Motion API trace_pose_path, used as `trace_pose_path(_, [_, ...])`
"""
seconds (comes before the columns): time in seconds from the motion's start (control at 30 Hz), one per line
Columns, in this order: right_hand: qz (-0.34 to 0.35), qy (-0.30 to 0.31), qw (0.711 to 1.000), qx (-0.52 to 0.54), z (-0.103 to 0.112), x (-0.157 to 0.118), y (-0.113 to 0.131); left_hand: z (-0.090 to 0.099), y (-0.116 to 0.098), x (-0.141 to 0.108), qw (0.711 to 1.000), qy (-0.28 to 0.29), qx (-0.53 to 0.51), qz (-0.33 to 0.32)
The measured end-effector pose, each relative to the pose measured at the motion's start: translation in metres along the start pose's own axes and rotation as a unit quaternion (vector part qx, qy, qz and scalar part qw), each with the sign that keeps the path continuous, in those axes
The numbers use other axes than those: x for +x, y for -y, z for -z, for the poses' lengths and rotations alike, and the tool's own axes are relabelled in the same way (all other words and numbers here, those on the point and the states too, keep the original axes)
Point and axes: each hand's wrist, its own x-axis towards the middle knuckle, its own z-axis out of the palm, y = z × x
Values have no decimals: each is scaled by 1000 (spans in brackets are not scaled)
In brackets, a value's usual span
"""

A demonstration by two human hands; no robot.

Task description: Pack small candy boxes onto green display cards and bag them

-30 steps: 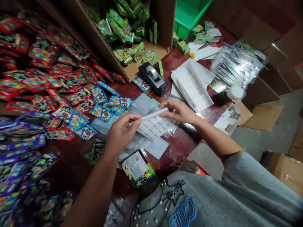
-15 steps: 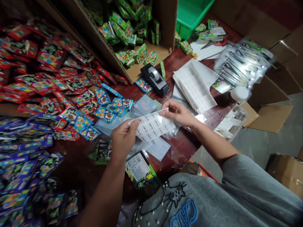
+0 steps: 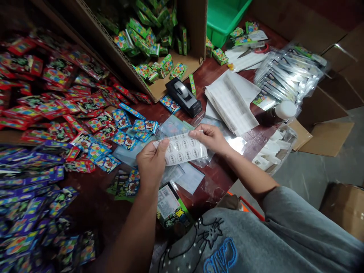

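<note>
A white sheet of round stickers (image 3: 183, 148) with printed characters is stretched between my two hands above the table. My left hand (image 3: 152, 161) pinches its left end, thumb on top. At the upper right edge, my right hand (image 3: 209, 137) grips it between thumb and fingers. Beneath the sheet lie clear plastic bags (image 3: 189, 178) and a black-and-green printed card (image 3: 172, 204) with a white label. Small blue boxes (image 3: 125, 139) are scattered left of my hands. A black tape dispenser (image 3: 184, 98) stands just beyond them.
Red boxes (image 3: 59, 72) and purple boxes (image 3: 31, 178) are heaped at the left. A cardboard carton (image 3: 199, 34) holds green boxes, beside a green bin (image 3: 222, 24). Scissors (image 3: 261, 49), paper sheets (image 3: 231, 102), a stack of plastic packs (image 3: 287, 76) and a white-capped bottle (image 3: 285, 110) lie to the right.
The sticker sheet has turned a little flatter in my hands, which still hold both ends. My left hand has shifted slightly right. The whole view has moved slightly.
</note>
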Motion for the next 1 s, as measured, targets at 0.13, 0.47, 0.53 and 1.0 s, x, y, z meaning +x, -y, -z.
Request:
trace_pose_path(0.13, [-43,54,997,39,18,4,0,-3,1,3,998,26,-39,30])
trace_pose_path(0.47, [-33,57,996,57,36,4,1,-6,-4,2,999,32,-19,13])
trace_pose_path(0.53, [-36,52,998,24,38,2,6,-2,-2,3,1000,25,7,5])
trace_pose_path(1.0, [138,305,919,-208,76,45,40,-8,15,22,989,107,102,-7])
